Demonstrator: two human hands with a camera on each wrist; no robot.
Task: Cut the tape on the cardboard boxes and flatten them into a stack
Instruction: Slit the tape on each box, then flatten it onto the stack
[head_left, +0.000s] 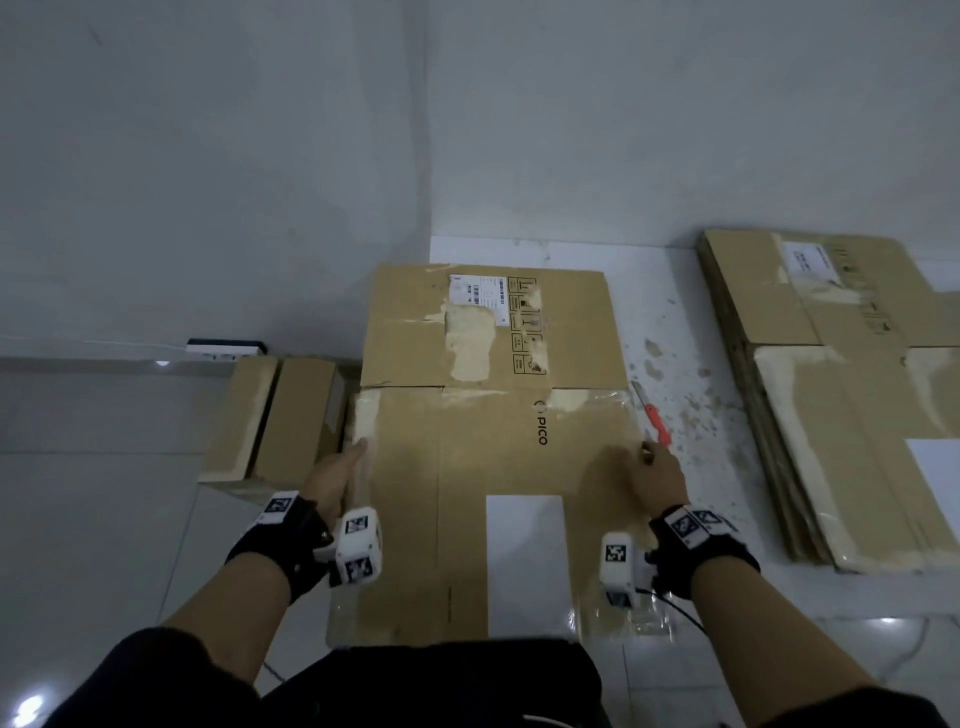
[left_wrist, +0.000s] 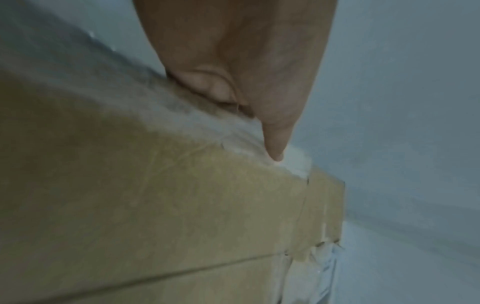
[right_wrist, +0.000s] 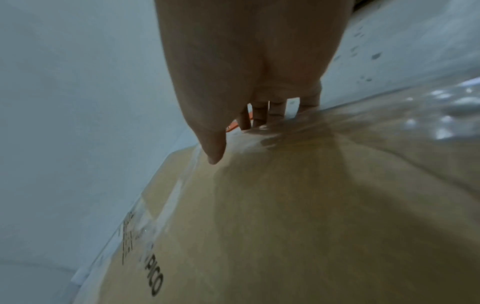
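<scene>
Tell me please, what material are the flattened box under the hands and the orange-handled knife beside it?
Flattened box: brown corrugated cardboard, matte, with creased fold lines, printed "PICO" and glossy clear tape along its edges. Knife: the handle looks like smooth orange plastic; the thin grey blade is probably metal, though too small to be sure.

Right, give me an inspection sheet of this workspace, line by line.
Surface: white tiled floor, speckled with brown scraps near the cutter.
Job's things: flattened PICO box in front; orange cutter on the floor at its right edge; stack of flattened boxes at right; unflattened boxes at left.
Clutter: loose clear tape on the box.
Hands: left hand grips the box's left edge; right hand grips its right edge.
Cables: black lead from the right wrist.
Surroundings: white walls, power strip.
</scene>
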